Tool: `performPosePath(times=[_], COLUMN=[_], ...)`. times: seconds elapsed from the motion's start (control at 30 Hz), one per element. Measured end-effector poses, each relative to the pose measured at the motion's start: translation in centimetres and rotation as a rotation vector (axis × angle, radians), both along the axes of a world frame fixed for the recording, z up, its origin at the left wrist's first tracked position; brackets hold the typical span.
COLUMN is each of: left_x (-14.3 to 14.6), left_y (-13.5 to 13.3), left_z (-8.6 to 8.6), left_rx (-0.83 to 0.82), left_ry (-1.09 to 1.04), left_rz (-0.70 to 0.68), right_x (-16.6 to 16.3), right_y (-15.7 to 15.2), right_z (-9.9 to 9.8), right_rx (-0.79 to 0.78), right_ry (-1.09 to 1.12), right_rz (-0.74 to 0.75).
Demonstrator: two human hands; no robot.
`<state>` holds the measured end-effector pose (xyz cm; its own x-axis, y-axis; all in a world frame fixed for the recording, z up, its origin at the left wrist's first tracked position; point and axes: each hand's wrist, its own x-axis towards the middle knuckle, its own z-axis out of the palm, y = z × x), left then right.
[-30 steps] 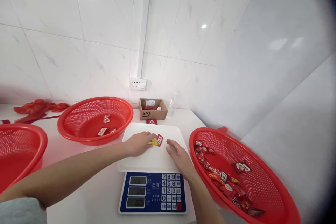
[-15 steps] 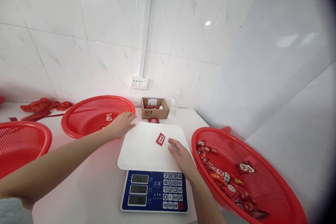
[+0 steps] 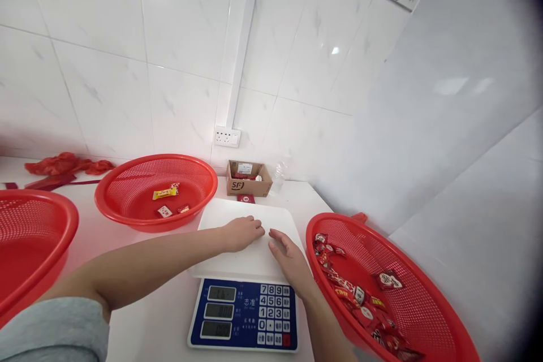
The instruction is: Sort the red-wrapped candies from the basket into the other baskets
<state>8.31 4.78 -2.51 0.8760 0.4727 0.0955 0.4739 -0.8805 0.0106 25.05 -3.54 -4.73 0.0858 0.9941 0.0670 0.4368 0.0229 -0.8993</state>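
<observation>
My left hand [image 3: 244,233] reaches over the white weighing plate [image 3: 275,218] of a digital scale, its fingers curled down and closed where a small red candy packet lay. The packet is now hidden behind those fingers. Facing it at the plate's right side is my right hand [image 3: 288,254], its thumb and fingers apart and nothing visible between them; the fingertips of the two hands are close together. Below the plate, the blue keypad panel [image 3: 246,314] of the scale shows three small displays.
At right stands a red basket [image 3: 424,254] with many wrapped candies [image 3: 367,312]. A second red basket [image 3: 127,181] holds several wrapped pieces, including a yellow one [image 3: 165,193]. Another red basket [image 3: 38,232] is at far left. Behind the scale are a cardboard box [image 3: 249,187] and a clear bottle [image 3: 280,172].
My left hand has moved right, from beside the left basket's edge onto the plate, covering the red packet and closing its fingers there. My right hand stays about where it was.
</observation>
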Motion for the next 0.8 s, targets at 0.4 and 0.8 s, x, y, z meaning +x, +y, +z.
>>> performPosePath(times=[0.4, 0.8], left_x=[-9.6, -12.8], left_y=[2.3, 0.6], left_z=[5.1, 4.4], left_rx=[0.048, 0.058], left_ry=[-0.245, -0.509], left_rz=[0.551, 0.779], right_x=[0.0, -0.7], right_y=[-0.1, -0.8], right_z=[-0.1, 1.3], right_rx=[0.019, 0.167], right_ry=[-0.005, -0.165], right_rz=[0.009, -0.082])
